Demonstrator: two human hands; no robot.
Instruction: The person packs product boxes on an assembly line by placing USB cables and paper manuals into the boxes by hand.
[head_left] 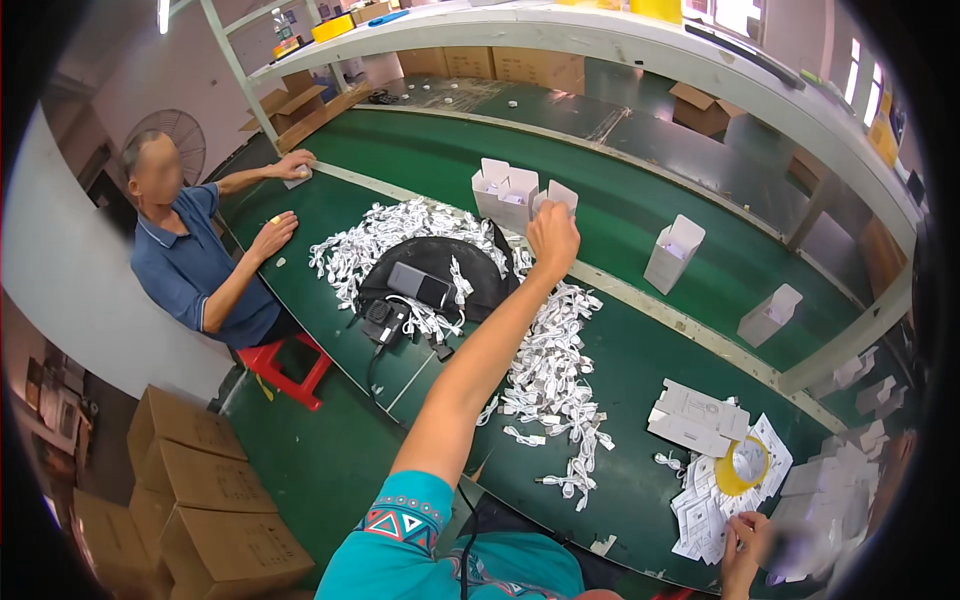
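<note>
My left arm stretches across the green bench, and my left hand (553, 242) is closed on the upper part of a small white box (563, 193) with a raised flap. Right beside it stand more white open-topped boxes (503, 195). Low at the right, my right hand (742, 552) has its fingers curled together at the edge of a pile of printed leaflets (701, 515); what they pinch is hard to make out. A roll of yellow tape (742, 466) lies on the leaflets, next to a flattened white carton (698, 416).
Coiled white cables (553, 365) lie heaped along the bench, around a black bag (485, 268) with a dark phone-like device (418, 285). Two open white boxes (672, 256) stand farther right. A co-worker (190, 235) sits at left. A shelf (560, 28) spans above; brown cartons (225, 540) stand at lower left.
</note>
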